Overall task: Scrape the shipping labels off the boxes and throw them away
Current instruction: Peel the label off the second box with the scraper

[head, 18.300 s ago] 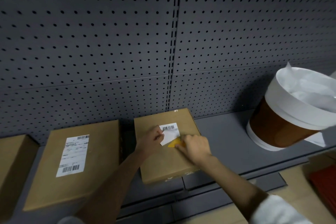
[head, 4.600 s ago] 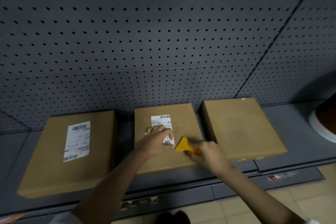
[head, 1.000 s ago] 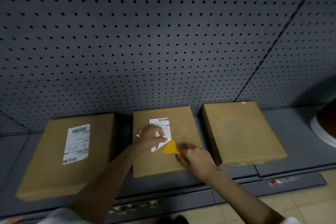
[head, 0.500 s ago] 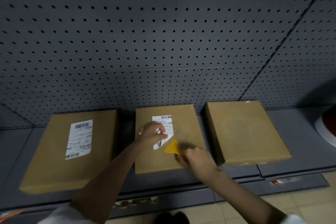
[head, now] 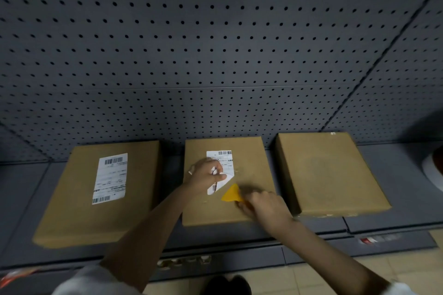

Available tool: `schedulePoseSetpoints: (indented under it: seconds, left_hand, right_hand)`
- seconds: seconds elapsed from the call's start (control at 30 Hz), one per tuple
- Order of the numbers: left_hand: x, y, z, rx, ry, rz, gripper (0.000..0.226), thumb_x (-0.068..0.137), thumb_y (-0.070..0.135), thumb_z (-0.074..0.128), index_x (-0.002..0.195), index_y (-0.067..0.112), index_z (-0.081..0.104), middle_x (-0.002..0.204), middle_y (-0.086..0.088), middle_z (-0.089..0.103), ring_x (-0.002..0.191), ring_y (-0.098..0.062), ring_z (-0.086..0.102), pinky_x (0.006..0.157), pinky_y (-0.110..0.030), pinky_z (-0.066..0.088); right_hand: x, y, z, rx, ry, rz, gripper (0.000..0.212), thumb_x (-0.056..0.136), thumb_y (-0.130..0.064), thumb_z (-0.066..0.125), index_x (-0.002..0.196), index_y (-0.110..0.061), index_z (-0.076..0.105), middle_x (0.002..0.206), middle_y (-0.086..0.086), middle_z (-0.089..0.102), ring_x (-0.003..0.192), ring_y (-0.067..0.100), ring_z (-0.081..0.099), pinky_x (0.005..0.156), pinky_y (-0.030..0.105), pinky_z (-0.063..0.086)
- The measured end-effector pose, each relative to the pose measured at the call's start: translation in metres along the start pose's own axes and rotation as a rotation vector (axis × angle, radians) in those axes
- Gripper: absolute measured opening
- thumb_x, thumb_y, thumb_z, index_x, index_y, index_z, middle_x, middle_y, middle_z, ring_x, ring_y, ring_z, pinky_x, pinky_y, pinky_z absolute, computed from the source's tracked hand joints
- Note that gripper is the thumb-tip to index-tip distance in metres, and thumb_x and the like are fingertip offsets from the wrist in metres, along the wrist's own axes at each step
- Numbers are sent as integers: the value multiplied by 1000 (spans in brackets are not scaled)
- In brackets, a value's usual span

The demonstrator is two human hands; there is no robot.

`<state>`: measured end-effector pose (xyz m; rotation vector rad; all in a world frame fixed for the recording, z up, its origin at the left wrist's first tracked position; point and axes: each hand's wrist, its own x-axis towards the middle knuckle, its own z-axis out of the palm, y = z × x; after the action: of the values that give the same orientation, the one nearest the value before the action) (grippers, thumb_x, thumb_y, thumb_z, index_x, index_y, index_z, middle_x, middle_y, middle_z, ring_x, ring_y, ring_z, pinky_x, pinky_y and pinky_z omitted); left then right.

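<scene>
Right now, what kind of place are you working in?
Probably a shop or stockroom: a grey pegboard back panel, a low metal shelf carrying flat cardboard boxes, and tiled floor below.

Two bare forearms are seen entering from the lower edge of the view, one from about 7 o'clock and one from about 5 o'clock. A white sleeve [head: 96,280] is worn on the left arm, pushed up so that its cuff sits near the elbow. A second white cuff [head: 402,288] is seen on the right arm at the bottom right corner. The left hand [head: 206,176] and the right hand [head: 265,206] are ungloved, and their fingers [head: 221,177] are bare.
</scene>
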<state>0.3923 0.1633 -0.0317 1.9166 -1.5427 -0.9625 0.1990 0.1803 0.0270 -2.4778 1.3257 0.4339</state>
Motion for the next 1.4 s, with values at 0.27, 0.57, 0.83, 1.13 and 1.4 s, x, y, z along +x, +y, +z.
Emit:
schedulePoseSetpoints:
  seconds: [0.27, 0.57, 0.83, 1.13, 1.4]
  left_hand:
    - [4, -3, 2, -13, 22, 23, 17, 82, 18, 66, 73, 15, 52, 92, 1, 54, 89, -12, 50, 61, -6, 30]
    - [8, -10, 2, -112, 56, 18, 19, 83, 19, 64, 72, 21, 49, 88, 2, 57, 84, -16, 53, 67, -27, 39]
    - [7, -7, 6, -243, 74, 66, 21, 83, 3, 59, 78, 23, 57, 87, 8, 57, 80, -5, 49, 73, -18, 36]
    - [9, -11, 7, -230, 82, 50, 19, 83, -1, 59, 90, 15, 65, 104, 1, 61, 91, -11, 51, 69, -2, 37]
    - [8, -9, 6, -311, 77, 23, 25, 83, -3, 59, 80, 21, 63, 97, 2, 61, 85, -6, 52, 72, -15, 39]
  right_hand:
    - [1, 2, -1, -12, -7, -7, 41, 97, -46, 37, 112, -15, 60, 115, 14, 65, 105, 35, 61, 83, 38, 48]
    - [16, -11, 1, -8, 30, -2, 39, 97, -44, 37, 120, -18, 54, 115, 14, 65, 104, 35, 62, 83, 38, 49]
    - [18, -9, -1, 9, 28, 9, 39, 98, -42, 35, 116, -14, 56, 115, 15, 65, 104, 37, 61, 82, 39, 48]
    - [16, 5, 0, 61, 48, 50, 38, 98, -43, 35, 115, -15, 56, 112, 18, 66, 104, 37, 61, 81, 38, 48]
    - [5, 3, 4, 83, -17, 36, 41, 97, -45, 38, 110, -13, 60, 112, 19, 66, 105, 37, 61, 84, 40, 48]
